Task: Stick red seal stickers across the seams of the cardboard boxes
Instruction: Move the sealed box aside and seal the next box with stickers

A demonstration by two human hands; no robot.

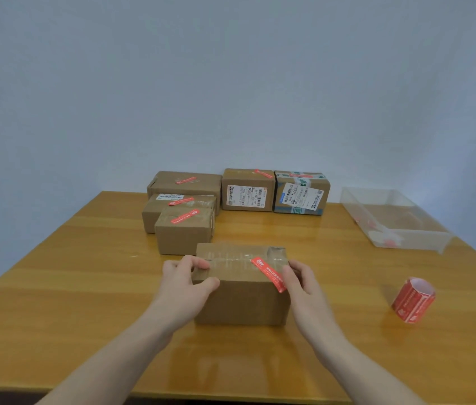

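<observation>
A brown cardboard box [241, 299] with clear tape along its top seam stands in front of me on the table. A red seal sticker [267, 273] lies slantwise over the right part of its top and hangs past the front edge. My left hand [185, 280] grips the box's upper left corner, fingers on top and thumb on the front face. My right hand [299, 279] is at the sticker's lower end by the box's right edge, with its fingers curled at the sticker. A roll of red seal stickers [413, 299] lies to the right.
Several sealed boxes stand behind: three brown ones [184, 232] at the left with red stickers, one [247, 190] with a white label, one [302, 192] with green tape. A clear plastic tray [394, 220] sits at the far right. The wooden table [84, 273] meets a pale wall.
</observation>
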